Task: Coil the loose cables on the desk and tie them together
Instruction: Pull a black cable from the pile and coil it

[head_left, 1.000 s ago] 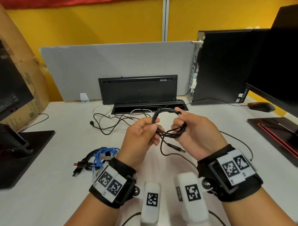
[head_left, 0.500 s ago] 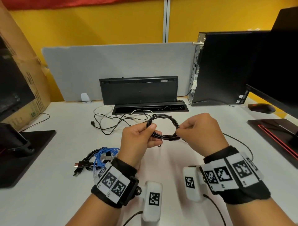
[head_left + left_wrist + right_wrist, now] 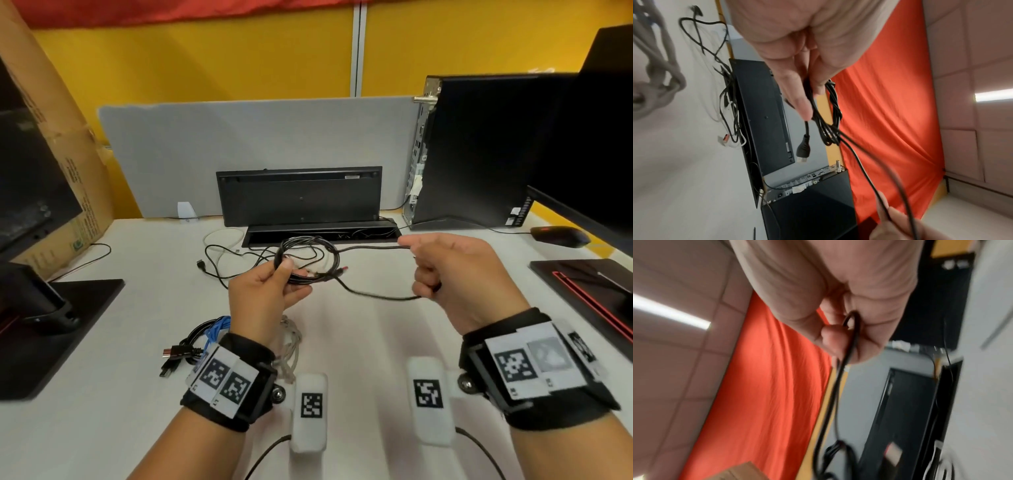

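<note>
My left hand (image 3: 279,279) pinches a small coil of black cable (image 3: 310,251) above the desk's middle, thumb on top. In the left wrist view the coil (image 3: 831,112) hangs from my fingers (image 3: 797,99), and a black plug (image 3: 803,147) dangles beside it. My right hand (image 3: 426,270) is a fist to the right of the coil, gripping a doubled length of the same cable. One strand (image 3: 371,247) runs taut from coil to fist; a lower strand (image 3: 376,295) sags. The right wrist view is blurred and shows my fingers (image 3: 838,340) curled round the cable (image 3: 840,376).
Loose black cables (image 3: 233,263) and a white one (image 3: 222,236) lie behind my left hand. A blue and black bundle (image 3: 205,337) and a grey cable (image 3: 291,342) sit by my left wrist. Behind stand an upright keyboard (image 3: 301,195), a cable tray (image 3: 322,233), a PC tower (image 3: 479,147), a mouse (image 3: 558,235).
My right hand has pulled away from the coil to the right, drawing out a length of cable. The left hand has kept hold of the coil and stayed roughly in place.
</note>
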A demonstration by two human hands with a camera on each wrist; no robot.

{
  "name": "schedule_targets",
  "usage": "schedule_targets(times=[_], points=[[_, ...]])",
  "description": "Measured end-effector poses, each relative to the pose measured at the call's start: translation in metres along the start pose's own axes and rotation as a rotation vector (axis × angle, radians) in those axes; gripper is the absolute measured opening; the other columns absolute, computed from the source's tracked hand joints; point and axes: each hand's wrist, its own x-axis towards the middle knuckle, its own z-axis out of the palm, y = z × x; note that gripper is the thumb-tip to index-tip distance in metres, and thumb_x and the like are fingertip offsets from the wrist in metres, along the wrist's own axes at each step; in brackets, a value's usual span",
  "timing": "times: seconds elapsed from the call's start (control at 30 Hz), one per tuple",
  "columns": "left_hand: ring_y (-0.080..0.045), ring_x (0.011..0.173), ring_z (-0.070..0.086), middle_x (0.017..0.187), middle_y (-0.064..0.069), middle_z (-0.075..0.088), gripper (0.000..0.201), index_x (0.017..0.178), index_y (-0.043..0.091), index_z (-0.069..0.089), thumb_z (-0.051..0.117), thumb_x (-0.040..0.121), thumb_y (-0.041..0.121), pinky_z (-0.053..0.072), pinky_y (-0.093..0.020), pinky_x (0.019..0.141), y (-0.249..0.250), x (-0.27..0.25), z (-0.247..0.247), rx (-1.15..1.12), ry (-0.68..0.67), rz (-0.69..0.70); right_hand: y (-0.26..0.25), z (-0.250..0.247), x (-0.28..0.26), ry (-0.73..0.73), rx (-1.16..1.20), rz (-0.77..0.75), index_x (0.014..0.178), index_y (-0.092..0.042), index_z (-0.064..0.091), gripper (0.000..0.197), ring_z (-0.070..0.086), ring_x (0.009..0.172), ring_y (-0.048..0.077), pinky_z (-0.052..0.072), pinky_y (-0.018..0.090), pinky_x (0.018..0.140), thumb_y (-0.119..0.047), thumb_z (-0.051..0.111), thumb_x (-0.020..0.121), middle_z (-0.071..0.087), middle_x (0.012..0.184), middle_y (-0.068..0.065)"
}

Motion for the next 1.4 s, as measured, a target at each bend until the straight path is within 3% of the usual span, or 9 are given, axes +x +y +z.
schedule_targets(times=[0.23, 0.43, 0.53, 0.63, 0.77, 0.9, 1.2, 1.3, 1.4], points=[[-0.022, 0.071, 0.073, 0.081, -0.016, 0.074, 0.015, 0.089, -0.006, 0.067, 0.062, 0.092, 0.008, 0.058, -0.025, 0.062, 0.005, -0.003, 0.004, -0.326, 0.027, -0.131, 0.016, 0.001, -0.007, -0.237, -0.822, -0.325, 0.083, -0.031, 0.077, 0.015, 0.06, 0.061, -0.007, 0.042, 0.002, 0.055, -0.019, 0.069, 0.086, 0.068, 0.061, -0.014], [-0.019, 0.067, 0.072, 0.075, -0.013, 0.073, 0.014, 0.086, -0.004, 0.067, 0.061, 0.093, 0.006, 0.057, -0.023, 0.059, 0.009, -0.009, 0.011, -0.436, -0.017, -0.215, 0.026, 0.009, -0.006, -0.193, -1.113, -0.378, 0.092, -0.03, 0.077, 0.011, 0.05, 0.085, 0.001, 0.032, 0.009, 0.07, -0.029, 0.067, 0.088, 0.057, 0.081, -0.02], [-0.018, 0.067, 0.072, 0.078, -0.013, 0.073, 0.012, 0.088, -0.003, 0.068, 0.061, 0.092, 0.006, 0.057, -0.023, 0.059, 0.008, -0.014, 0.018, -0.433, -0.071, -0.252, 0.028, 0.016, -0.003, -0.103, -0.994, -0.436, 0.09, -0.023, 0.079, 0.011, 0.052, 0.066, -0.005, 0.036, -0.001, 0.063, -0.021, 0.069, 0.086, 0.063, 0.074, -0.018], [-0.019, 0.067, 0.071, 0.08, -0.017, 0.073, 0.012, 0.091, -0.006, 0.067, 0.061, 0.091, 0.005, 0.058, -0.024, 0.059, 0.003, -0.021, 0.027, -0.398, -0.124, -0.263, 0.031, 0.025, -0.004, -0.057, -0.799, -0.416, 0.069, -0.019, 0.077, 0.019, 0.063, 0.058, 0.005, 0.051, 0.017, 0.062, -0.012, 0.066, 0.082, 0.07, 0.061, -0.008], [-0.02, 0.065, 0.071, 0.078, -0.018, 0.073, 0.012, 0.091, -0.008, 0.066, 0.06, 0.092, 0.003, 0.058, -0.024, 0.059, -0.004, -0.024, 0.031, -0.395, -0.123, -0.274, 0.035, 0.029, -0.004, -0.086, -0.574, -0.323, 0.067, -0.016, 0.076, 0.02, 0.072, 0.068, 0.015, 0.059, 0.039, 0.074, -0.006, 0.065, 0.08, 0.072, 0.063, -0.003], [-0.02, 0.065, 0.07, 0.081, -0.018, 0.073, 0.011, 0.09, -0.006, 0.067, 0.063, 0.091, 0.005, 0.058, -0.026, 0.061, -0.006, -0.021, 0.03, -0.381, -0.064, -0.231, 0.034, 0.025, -0.005, -0.062, -0.157, -0.132, 0.068, -0.015, 0.077, 0.02, 0.073, 0.08, 0.028, 0.06, 0.039, 0.079, -0.006, 0.064, 0.08, 0.075, 0.073, 0.009], [-0.022, 0.073, 0.072, 0.086, -0.017, 0.074, 0.015, 0.088, 0.001, 0.071, 0.063, 0.093, 0.012, 0.059, -0.029, 0.067, -0.01, -0.025, 0.031, -0.293, -0.041, -0.141, 0.038, 0.022, -0.007, -0.002, -0.749, -0.402, 0.075, -0.024, 0.078, 0.005, 0.063, 0.066, -0.002, 0.042, 0.007, 0.061, -0.027, 0.077, 0.079, 0.066, 0.065, -0.018], [-0.022, 0.07, 0.071, 0.086, -0.018, 0.073, 0.016, 0.087, -0.002, 0.07, 0.062, 0.094, 0.011, 0.059, -0.027, 0.065, -0.009, -0.028, 0.033, -0.303, -0.088, -0.144, 0.039, 0.022, -0.005, -0.006, -0.687, -0.287, 0.067, -0.017, 0.077, 0.013, 0.069, 0.065, 0.009, 0.053, 0.022, 0.067, -0.022, 0.076, 0.079, 0.07, 0.06, -0.005], [-0.025, 0.073, 0.073, 0.09, -0.022, 0.073, 0.017, 0.089, -0.005, 0.07, 0.061, 0.094, 0.009, 0.058, -0.025, 0.065, -0.009, -0.03, 0.035, -0.319, -0.143, -0.162, 0.036, 0.024, -0.007, -0.047, -0.262, -0.077, 0.067, -0.006, 0.075, 0.014, 0.073, 0.074, 0.027, 0.06, 0.035, 0.077, -0.001, 0.073, 0.079, 0.074, 0.07, 0.012]])
